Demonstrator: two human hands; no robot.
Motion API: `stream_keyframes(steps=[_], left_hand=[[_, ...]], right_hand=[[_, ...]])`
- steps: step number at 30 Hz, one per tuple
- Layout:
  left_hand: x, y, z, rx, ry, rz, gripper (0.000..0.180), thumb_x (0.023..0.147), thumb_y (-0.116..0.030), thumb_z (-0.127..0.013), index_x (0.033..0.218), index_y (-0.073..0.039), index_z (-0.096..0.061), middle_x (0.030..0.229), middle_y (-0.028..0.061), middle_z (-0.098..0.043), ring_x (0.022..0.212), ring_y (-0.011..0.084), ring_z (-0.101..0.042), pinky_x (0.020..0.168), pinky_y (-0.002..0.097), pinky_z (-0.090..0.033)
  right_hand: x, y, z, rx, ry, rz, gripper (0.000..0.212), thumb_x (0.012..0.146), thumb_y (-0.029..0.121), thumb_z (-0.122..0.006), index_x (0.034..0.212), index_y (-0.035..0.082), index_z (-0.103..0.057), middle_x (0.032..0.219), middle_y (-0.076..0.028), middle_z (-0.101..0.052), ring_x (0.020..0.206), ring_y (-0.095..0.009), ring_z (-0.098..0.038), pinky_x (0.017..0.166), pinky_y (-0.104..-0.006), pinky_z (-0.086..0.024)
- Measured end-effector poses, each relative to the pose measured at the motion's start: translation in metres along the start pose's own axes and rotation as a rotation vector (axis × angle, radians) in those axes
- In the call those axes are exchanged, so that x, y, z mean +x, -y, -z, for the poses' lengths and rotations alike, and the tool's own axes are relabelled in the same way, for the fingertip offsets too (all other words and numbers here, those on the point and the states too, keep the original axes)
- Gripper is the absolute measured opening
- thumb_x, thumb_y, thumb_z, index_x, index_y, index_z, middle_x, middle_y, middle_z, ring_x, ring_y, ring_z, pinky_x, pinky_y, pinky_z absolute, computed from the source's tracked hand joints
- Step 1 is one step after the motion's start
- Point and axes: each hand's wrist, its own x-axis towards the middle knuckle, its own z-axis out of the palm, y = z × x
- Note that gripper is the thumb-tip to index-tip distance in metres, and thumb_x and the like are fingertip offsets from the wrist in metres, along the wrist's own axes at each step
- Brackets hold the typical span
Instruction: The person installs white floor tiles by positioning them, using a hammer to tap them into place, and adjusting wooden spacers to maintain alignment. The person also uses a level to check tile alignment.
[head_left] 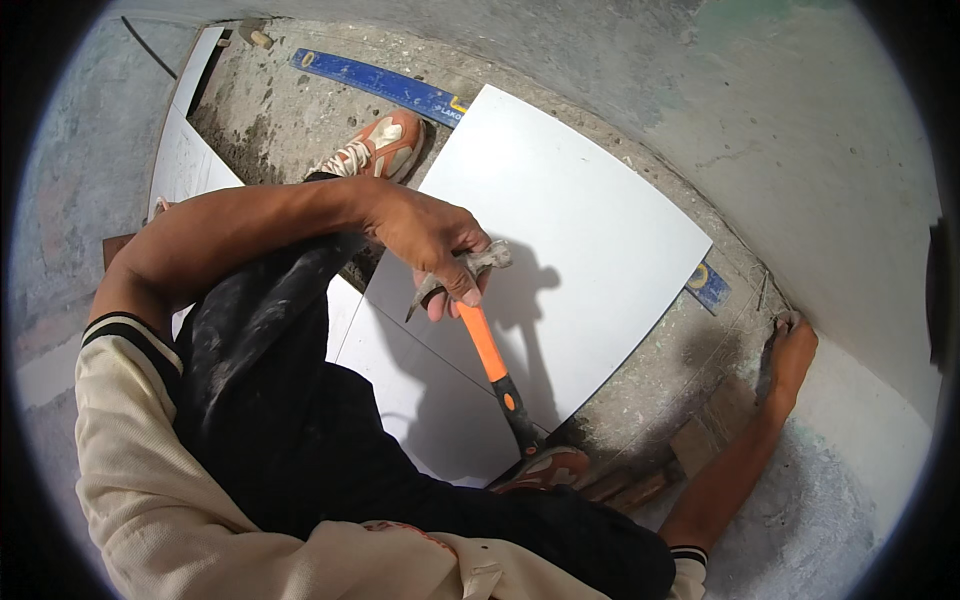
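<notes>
My left hand (437,245) is closed around the head end of a claw hammer (484,345). Its orange and black handle slants down toward my right shoe, above a large white tile (570,220) on which its shadow falls. Far to the right, my right hand (792,350) reaches down to the floor at the foot of the wall. Its fingers are curled, and a dark shape shows beside them; what they hold, if anything, I cannot make out. A blue spirit level (380,85) lies on the rough floor, its middle covered by the tile.
Other white tiles (190,165) are laid at the left. My shoes (385,145) stand at the tile's left and near edges. Wood or brick pieces (640,490) lie near my right forearm. Grey walls (780,120) curve around the far and right sides. A tool (258,38) sits in the far left corner.
</notes>
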Motion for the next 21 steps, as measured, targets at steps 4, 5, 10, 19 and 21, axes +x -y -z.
stream_keyframes(steps=[4,5,10,19,21], left_hand=[[-0.002,0.000,-0.001,0.049,-0.017,0.001,0.035,0.101,-0.033,-0.075,0.109,-0.001,-0.066,0.104,0.0114,-0.076,0.091,0.0197,-0.079,0.081,0.0349,-0.062],[-0.003,-0.002,-0.001,0.073,-0.024,0.011,0.035,0.101,-0.034,-0.075,0.109,-0.001,-0.066,0.104,0.0113,-0.076,0.091,0.0196,-0.079,0.080,0.0346,-0.062],[-0.003,-0.006,-0.001,0.105,-0.025,0.039,0.038,0.100,-0.036,-0.076,0.112,0.000,-0.066,0.106,0.0125,-0.076,0.092,0.0203,-0.079,0.082,0.0353,-0.062],[0.001,0.007,0.003,0.065,0.025,-0.004,0.043,0.101,-0.037,-0.075,0.115,0.002,-0.066,0.105,0.0141,-0.075,0.093,0.0219,-0.078,0.084,0.0369,-0.063],[0.005,0.005,0.004,0.068,0.017,-0.011,0.044,0.100,-0.037,-0.076,0.115,0.003,-0.066,0.105,0.0143,-0.075,0.092,0.0221,-0.078,0.083,0.0367,-0.063]], right_hand=[[-0.002,0.001,-0.002,0.063,-0.002,-0.025,0.011,0.092,0.000,-0.068,0.102,-0.003,-0.073,0.095,-0.024,-0.074,0.092,-0.041,-0.072,0.084,-0.0453,-0.053],[-0.003,0.000,-0.005,0.075,-0.008,-0.035,0.012,0.092,0.000,-0.068,0.103,-0.003,-0.073,0.096,-0.024,-0.074,0.093,-0.042,-0.072,0.084,-0.0451,-0.053],[-0.009,0.005,-0.001,0.125,-0.001,-0.018,0.014,0.094,0.003,-0.068,0.106,-0.003,-0.071,0.104,-0.028,-0.071,0.098,-0.047,-0.067,0.087,-0.0490,-0.051],[-0.009,0.007,-0.001,0.128,-0.043,0.039,0.013,0.094,0.001,-0.067,0.106,-0.004,-0.068,0.102,-0.026,-0.071,0.096,-0.046,-0.067,0.084,-0.0495,-0.052],[-0.014,0.005,0.006,0.066,-0.104,0.047,0.015,0.095,0.003,-0.067,0.108,-0.003,-0.069,0.103,-0.026,-0.072,0.096,-0.047,-0.067,0.085,-0.0495,-0.052]])
